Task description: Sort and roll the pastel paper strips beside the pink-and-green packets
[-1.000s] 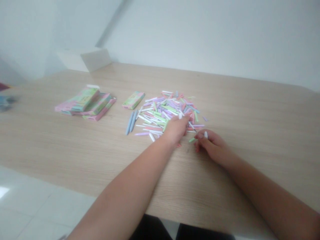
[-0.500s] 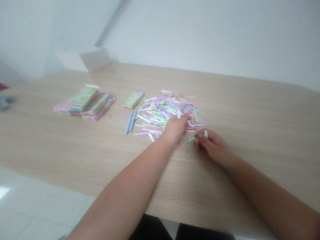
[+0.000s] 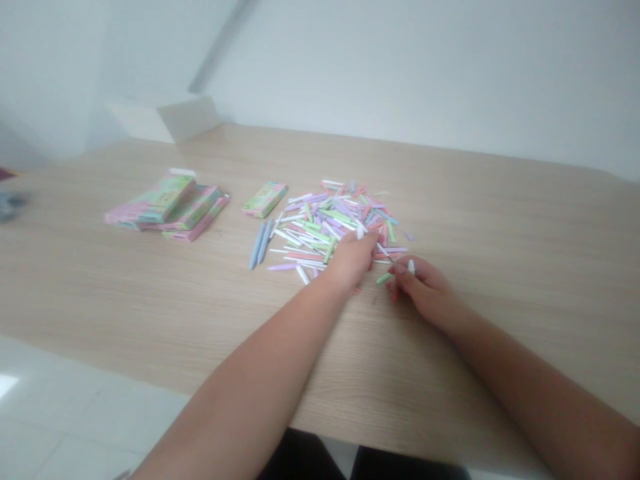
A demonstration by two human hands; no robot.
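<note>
Over the near edge of a heap of pastel pen parts (image 3: 320, 230), my left hand (image 3: 353, 257) is closed on a white pen (image 3: 361, 231). A thin rod, like a refill (image 3: 384, 251), runs from it to my right hand (image 3: 417, 283). The right fingertips pinch at the rod's dark end. A white pen piece (image 3: 411, 266) sticks up between the right fingers, its lower part hidden. Just left of those fingers is a green pen piece (image 3: 384, 278); whether they touch it I cannot tell. Two blue pens (image 3: 261, 243) lie side by side left of the heap.
One small green and pink carton (image 3: 265, 199) lies behind the blue pens. Several similar cartons (image 3: 170, 203) are stacked loosely farther left on the wooden table (image 3: 150, 293). At the back left stands a white box (image 3: 190, 119) by the wall.
Both hands stay almost where they were, with the thin rod still between them. The view has shifted very slightly; nothing else has visibly moved.
</note>
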